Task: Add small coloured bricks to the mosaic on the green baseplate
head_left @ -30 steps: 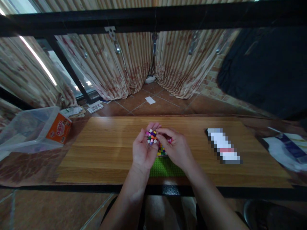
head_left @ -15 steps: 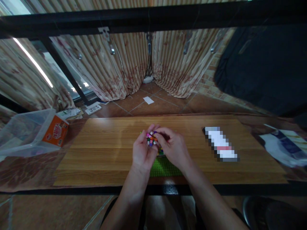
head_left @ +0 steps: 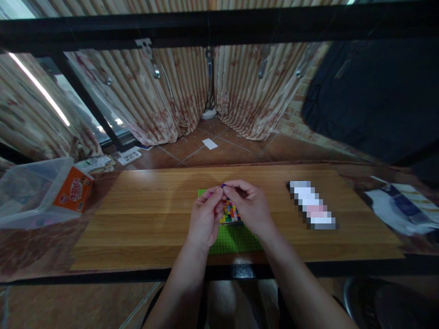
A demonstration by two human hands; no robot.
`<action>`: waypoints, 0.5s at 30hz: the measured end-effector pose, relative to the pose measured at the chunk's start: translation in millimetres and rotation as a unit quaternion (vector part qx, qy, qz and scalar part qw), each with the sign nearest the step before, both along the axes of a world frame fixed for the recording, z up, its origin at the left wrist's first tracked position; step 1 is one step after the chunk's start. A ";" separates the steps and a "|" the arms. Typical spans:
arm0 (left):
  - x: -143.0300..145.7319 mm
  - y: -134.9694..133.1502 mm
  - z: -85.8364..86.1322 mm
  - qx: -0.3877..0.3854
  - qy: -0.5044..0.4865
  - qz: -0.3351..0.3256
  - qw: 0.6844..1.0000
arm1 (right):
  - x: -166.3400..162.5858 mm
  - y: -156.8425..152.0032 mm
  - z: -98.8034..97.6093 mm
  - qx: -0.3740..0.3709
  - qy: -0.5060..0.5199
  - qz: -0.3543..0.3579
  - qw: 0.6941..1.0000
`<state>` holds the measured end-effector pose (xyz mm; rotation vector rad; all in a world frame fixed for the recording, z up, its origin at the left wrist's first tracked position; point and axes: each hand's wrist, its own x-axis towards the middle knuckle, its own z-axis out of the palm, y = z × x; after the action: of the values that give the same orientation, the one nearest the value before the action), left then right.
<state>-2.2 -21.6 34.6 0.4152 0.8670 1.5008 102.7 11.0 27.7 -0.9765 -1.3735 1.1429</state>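
Note:
A green studded baseplate (head_left: 236, 240) lies on the wooden tabletop (head_left: 147, 219) in front of me. A patch of small coloured bricks (head_left: 230, 213) is fixed on it. My left hand (head_left: 205, 218) is curled closed above the plate's left part, with small coloured bricks hidden inside; a pink one peeks out at the fingertips. My right hand (head_left: 249, 208) hovers over the plate's right part and pinches a tiny purple brick (head_left: 223, 186) between thumb and forefinger, touching the left fingertips.
A clear plastic bin (head_left: 30, 189) with an orange box (head_left: 72, 192) stands at the left end. A blurred flat object (head_left: 313, 205) lies to the right, and a white bag (head_left: 399, 208) at the far right. A black bar crosses overhead.
My left hand has turned over and closed, hiding the handful of coloured bricks it showed before. My right hand has lifted away with one small brick, uncovering the brick patch on the plate.

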 end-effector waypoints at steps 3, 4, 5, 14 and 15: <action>0.3 -0.1 0.4 0.002 0.016 0.006 1.000 | 1.1 0.6 -3.1 0.027 -0.046 -0.014 0.998; 0.2 -0.1 0.2 0.000 0.019 0.003 1.000 | 1.8 0.6 -3.2 0.034 -0.060 -0.016 0.997; 0.0 -0.1 0.0 -0.003 0.022 0.000 1.000 | 2.6 0.5 -2.8 0.043 -0.075 -0.017 0.996; 0.3 0.1 -0.2 -0.002 0.031 -0.004 1.000 | 12.3 -0.9 8.3 0.143 -0.168 0.002 0.975; 0.6 0.3 -0.2 -0.003 0.031 -0.004 0.999 | 13.0 -0.9 8.6 0.143 -0.174 0.001 0.974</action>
<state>-1.6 -21.4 34.4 0.4630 0.9178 1.4848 115.7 10.1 36.3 -0.9930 -1.7639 0.7664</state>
